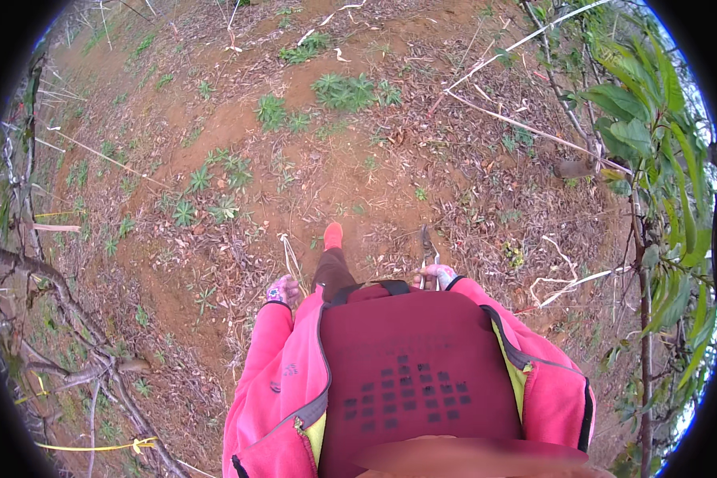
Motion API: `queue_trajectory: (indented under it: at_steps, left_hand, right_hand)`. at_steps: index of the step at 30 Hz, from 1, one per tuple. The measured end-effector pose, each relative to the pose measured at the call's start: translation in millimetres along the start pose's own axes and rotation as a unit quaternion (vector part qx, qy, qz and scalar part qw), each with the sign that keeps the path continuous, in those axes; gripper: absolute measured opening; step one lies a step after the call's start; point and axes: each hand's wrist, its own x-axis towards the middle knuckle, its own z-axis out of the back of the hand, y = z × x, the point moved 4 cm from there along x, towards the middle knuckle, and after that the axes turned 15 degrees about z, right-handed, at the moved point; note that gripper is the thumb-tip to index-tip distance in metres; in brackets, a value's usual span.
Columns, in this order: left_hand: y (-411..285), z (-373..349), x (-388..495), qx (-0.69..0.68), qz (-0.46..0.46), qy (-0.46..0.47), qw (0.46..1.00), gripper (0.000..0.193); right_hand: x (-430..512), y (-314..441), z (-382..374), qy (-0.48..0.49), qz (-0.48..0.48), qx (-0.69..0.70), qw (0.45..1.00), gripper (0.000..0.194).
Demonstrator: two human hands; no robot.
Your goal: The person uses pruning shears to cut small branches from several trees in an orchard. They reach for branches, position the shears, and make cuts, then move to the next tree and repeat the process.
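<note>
My left hand (283,290), in a patterned fingerless covering, hangs at the left of my body. Pale twine or straps (290,254) run up from beside its fingers, and the hand seems closed on them. At the right of my body, my right hand (435,277) is closed around the light handles of a pair of pruning shears (427,245), whose dark blades point forward, away from me. Both arms are in pink fleece sleeves. One red shoe (333,235) shows on the soil between the hands.
Leafy branches (642,269) rise close on the right, with white straps (538,126) tied to them. Bare branches (66,287) with yellow ties (104,446) stand on the left. Green weeds (346,91) and dry leaves cover the sloping reddish soil ahead.
</note>
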Motion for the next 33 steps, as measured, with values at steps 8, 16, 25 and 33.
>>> queue_trajectory:
  at_steps: [8, 16, 25, 33]
  left_hand:
    - [-209, -89, 73, 0.039, -0.035, 0.05, 0.997, 0.033]
    - [-351, -168, 102, 0.103, -0.022, 0.081, 0.991, 0.032]
    - [-398, -259, 116, 0.142, 0.021, 0.131, 0.981, 0.03]
    - [-527, -341, 138, 0.096, -0.052, 0.053, 0.993, 0.028]
  right_hand:
    - [80, 135, -78, -0.106, 0.052, 0.106, 0.987, 0.029]
    - [130, 231, -123, -0.128, 0.19, 0.028, 0.973, 0.03]
    - [199, 356, -86, -0.179, 0.314, -0.029, 0.932, 0.032]
    - [299, 500, -46, -0.149, 0.385, 0.002, 0.911, 0.033]
